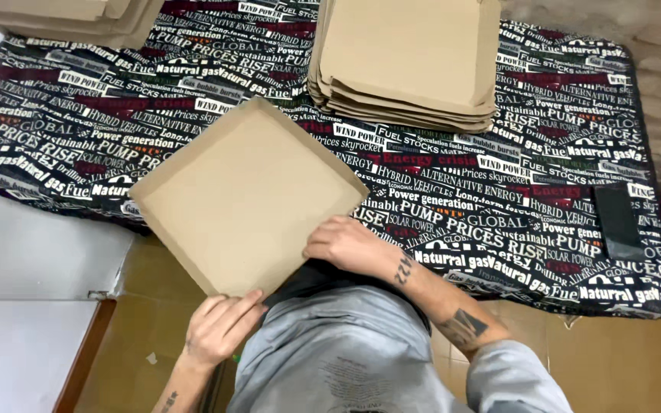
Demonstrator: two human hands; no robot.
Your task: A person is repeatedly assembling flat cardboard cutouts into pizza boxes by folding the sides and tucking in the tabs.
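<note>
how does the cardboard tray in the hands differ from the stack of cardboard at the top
The cardboard tray is a single piece with raised edges; the stack holds many flat sheets. The tray sits turned at an angle at the table's near edge; the stack lies farther back. The left hand and right hand grip the tray only. Both are plain brown cardboard.

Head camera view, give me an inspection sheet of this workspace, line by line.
Surface: table under a black cloth printed all over with white and red lettering.
Job's things: shallow square cardboard tray with raised edges, tilted over the cloth's near edge.
Clutter: stack of flat cardboard blanks at the far side; another cardboard pile at the far left corner.
Grippers: left hand at the tray's near corner; right hand on its near right edge.
Cables: nothing seen.
Surroundings: white panel at left, tan floor, person's grey shirt.
</note>
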